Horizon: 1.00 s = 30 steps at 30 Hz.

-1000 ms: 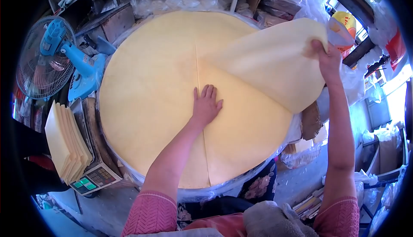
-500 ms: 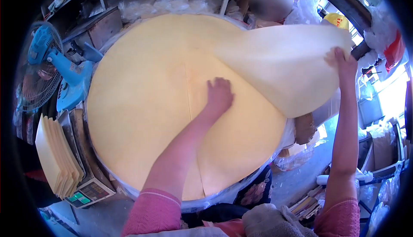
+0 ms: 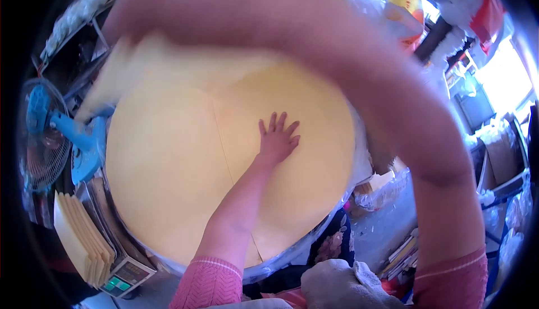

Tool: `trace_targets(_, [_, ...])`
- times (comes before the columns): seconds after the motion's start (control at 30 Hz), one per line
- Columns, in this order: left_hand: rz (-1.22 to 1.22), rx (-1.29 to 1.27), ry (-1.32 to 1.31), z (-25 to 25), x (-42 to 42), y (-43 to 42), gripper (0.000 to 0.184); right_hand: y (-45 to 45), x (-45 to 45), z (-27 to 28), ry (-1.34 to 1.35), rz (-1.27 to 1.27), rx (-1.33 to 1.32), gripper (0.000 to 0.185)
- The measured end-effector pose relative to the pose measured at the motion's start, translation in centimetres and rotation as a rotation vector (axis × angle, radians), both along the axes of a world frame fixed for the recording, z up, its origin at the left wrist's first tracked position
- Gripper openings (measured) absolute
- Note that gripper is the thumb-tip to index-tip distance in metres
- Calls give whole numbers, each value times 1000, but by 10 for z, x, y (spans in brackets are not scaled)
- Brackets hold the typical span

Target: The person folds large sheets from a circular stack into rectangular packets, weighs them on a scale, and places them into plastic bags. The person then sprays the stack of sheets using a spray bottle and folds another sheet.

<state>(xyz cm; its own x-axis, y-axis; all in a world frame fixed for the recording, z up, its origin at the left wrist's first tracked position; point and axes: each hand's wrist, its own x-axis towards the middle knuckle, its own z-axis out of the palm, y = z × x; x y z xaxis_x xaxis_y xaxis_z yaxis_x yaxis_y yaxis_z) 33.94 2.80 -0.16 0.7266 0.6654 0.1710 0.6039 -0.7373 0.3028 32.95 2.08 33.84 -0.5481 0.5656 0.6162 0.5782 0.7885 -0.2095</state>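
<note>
My left hand (image 3: 278,142) lies flat with fingers spread on a large round stack of pale yellow sheets (image 3: 163,157), right of the seam running down its surface. My right arm reaches across the top of the view. At its far end my right hand (image 3: 132,14) is smeared by motion at the upper left, its fingers not distinct. From it trails a thin pale sheet (image 3: 104,81), also blurred, which spreads over the far part of the round stack.
A blue fan (image 3: 87,146) stands close to the stack's left edge. Below it, folded yellow sheets (image 3: 81,239) lean on a scale with a lit green display (image 3: 117,284). Clear plastic wrapping (image 3: 387,191) lies at the right. A grey cloth (image 3: 345,284) is near my body.
My right hand has swept from the far right to the upper left, carrying the thin sheet over. My left hand has spread its fingers and stayed on the stack. The view has shifted slightly.
</note>
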Motion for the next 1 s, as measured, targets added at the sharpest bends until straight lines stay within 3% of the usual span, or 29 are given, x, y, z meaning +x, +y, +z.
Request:
trace_targets(0.1, [22, -203, 186, 34, 5, 3, 64, -52, -33, -40, -123, 105, 102, 35])
trace_targets(0.13, [32, -401, -8, 52, 0, 4, 73, -68, -26, -50, -92, 118, 154, 38])
trace_targets(0.2, [62, -191, -182, 50, -11, -6, 78, -92, 13, -62, 89, -13, 284, 43])
trace_targets(0.27, [107, -86, -189, 54, -30, -34, 80, -105, 68, -86, 385, -385, 355, 48])
trace_targets(0.3, [104, -172, -205, 57, -38, -52, 82, -104, 95, -104, 583, -619, 265, 50])
trace_targets(0.33, [73, -284, -259, 52, -43, -70, 79, -100, 125, -131, 817, -809, -23, 52])
trace_targets(0.4, [-20, -599, -310, 48, -52, -109, 66, -93, 172, -188, 1370, -954, -843, 64])
trace_targets(0.5, [-44, -862, -340, 68, -73, -168, 47, -62, 206, -219, 1883, -138, -894, 57])
trace_targets(0.57, [-34, -972, -355, 88, -92, -204, 40, -31, 239, -237, 1769, -243, -990, 57])
trace_targets(0.6, [-421, -676, -327, 82, -106, -206, 30, -19, 254, -239, 1708, -295, -1034, 57])
trace_targets(0.63, [-752, -349, -381, 76, -120, -208, 24, -14, 265, -230, 1595, -289, -1050, 44])
trace_targets(0.7, [-889, -1026, -9, 79, -170, -216, 31, 19, 303, -248, 1234, -585, -1105, 39])
trace_targets(0.73, [-798, -1194, -69, 102, -187, -205, 30, 33, 313, -253, 1045, -724, -1115, 37])
trace_targets(0.8, [-489, -1390, -305, 133, -217, -176, 26, 56, 278, -224, 638, -936, -807, 37])
trace_targets(0.83, [-199, -1392, -591, 92, -241, -168, 27, 66, 251, -207, 518, -940, -702, 36])
trace_targets(0.87, [91, -1157, -670, 79, -252, -154, 32, 77, 224, -191, 399, -951, -591, 35])
trace_targets(0.93, [389, -567, -505, 64, -258, -119, 47, 85, 148, -154, 173, -899, -376, 30])
trace_targets(0.97, [415, -481, -567, 33, -270, -102, 50, 94, 110, -152, 147, -854, -349, 27])
trace_targets(1.0, [429, -302, -387, 16, -273, -95, 50, 95, 69, -146, 61, -841, -308, 20])
